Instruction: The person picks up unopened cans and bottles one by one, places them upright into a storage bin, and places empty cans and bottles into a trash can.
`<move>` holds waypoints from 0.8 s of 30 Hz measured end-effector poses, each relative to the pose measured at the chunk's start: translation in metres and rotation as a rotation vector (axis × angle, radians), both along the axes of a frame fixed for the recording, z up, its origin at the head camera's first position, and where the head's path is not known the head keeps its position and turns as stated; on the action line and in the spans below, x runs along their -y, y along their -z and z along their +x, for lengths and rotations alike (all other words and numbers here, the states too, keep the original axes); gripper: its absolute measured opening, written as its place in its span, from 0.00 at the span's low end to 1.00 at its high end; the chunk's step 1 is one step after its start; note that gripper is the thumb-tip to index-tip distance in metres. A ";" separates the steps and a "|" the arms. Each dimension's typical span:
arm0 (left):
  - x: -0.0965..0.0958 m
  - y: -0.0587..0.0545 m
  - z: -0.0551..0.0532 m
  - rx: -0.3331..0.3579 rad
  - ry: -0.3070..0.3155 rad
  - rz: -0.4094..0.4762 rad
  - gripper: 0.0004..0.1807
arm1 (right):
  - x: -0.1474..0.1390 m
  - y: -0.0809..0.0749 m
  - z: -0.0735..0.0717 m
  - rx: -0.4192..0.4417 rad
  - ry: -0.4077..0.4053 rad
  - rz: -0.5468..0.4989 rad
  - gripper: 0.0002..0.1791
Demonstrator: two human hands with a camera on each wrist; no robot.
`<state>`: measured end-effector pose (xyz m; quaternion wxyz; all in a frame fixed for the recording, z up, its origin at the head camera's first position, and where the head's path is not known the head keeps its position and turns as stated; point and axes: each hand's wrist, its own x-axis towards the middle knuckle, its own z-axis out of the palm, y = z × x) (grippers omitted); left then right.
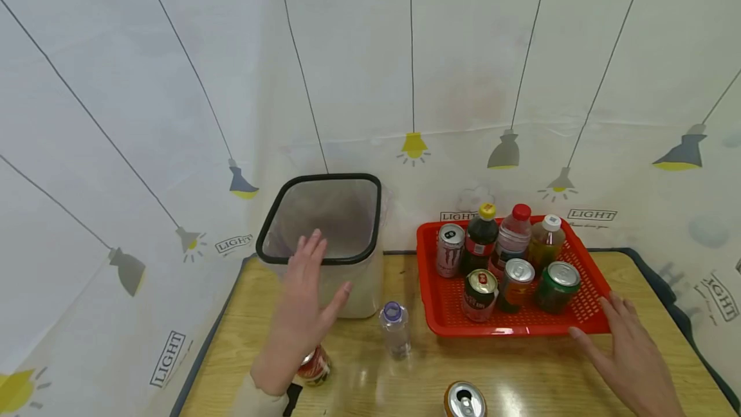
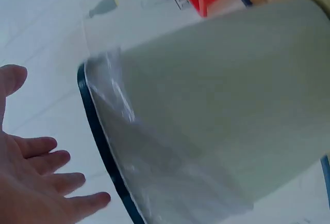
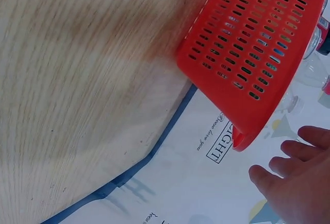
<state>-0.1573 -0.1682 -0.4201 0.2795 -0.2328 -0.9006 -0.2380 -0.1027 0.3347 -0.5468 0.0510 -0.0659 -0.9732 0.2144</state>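
My left hand is raised in front of the bin, fingers extended and nothing in them. In the left wrist view the bin's dark rim and plastic liner lie beside the fingers, a gap apart. My right hand hovers at the front right corner of the red basket, fingers spread and holding nothing. In the right wrist view, the fingertips are just off the basket's rim. Several cans and bottles stand in the basket, among them a green can and a cola bottle.
A clear uncapped bottle stands between bin and basket. Partly hidden by the left wrist, a red can sits on the wooden table. An opened can is at the near edge of view. A lamp-printed sheet hangs behind.
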 end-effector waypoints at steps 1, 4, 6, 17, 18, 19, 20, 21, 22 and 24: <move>0.005 -0.002 -0.003 0.029 -0.030 -0.004 0.47 | 0.000 0.000 0.000 0.003 0.000 -0.001 0.56; 0.023 -0.007 -0.015 0.122 -0.143 -0.025 0.50 | 0.001 -0.002 0.002 0.015 -0.003 -0.005 0.56; 0.036 -0.007 -0.025 0.181 -0.219 -0.042 0.51 | 0.002 -0.002 0.003 0.029 -0.014 -0.007 0.56; 0.070 0.009 -0.050 0.348 -0.368 -0.052 0.56 | 0.026 -0.003 0.013 0.020 -0.147 -0.101 0.51; 0.070 0.009 -0.050 0.355 -0.370 -0.049 0.57 | 0.030 -0.003 0.014 0.005 -0.172 -0.123 0.50; 0.069 0.009 -0.050 0.362 -0.374 -0.046 0.57 | 0.036 -0.003 0.016 0.004 -0.196 -0.148 0.50; 0.069 0.010 -0.050 0.363 -0.381 -0.043 0.58 | 0.041 -0.004 0.017 0.009 -0.224 -0.174 0.49; 0.069 0.010 -0.050 0.365 -0.388 -0.041 0.59 | 0.047 -0.005 0.019 0.006 -0.258 -0.198 0.49; 0.069 0.011 -0.050 0.366 -0.396 -0.039 0.59 | 0.053 -0.005 0.021 0.013 -0.290 -0.218 0.48; 0.069 0.011 -0.049 0.366 -0.408 -0.038 0.60 | 0.066 -0.009 0.025 0.046 -0.343 -0.243 0.48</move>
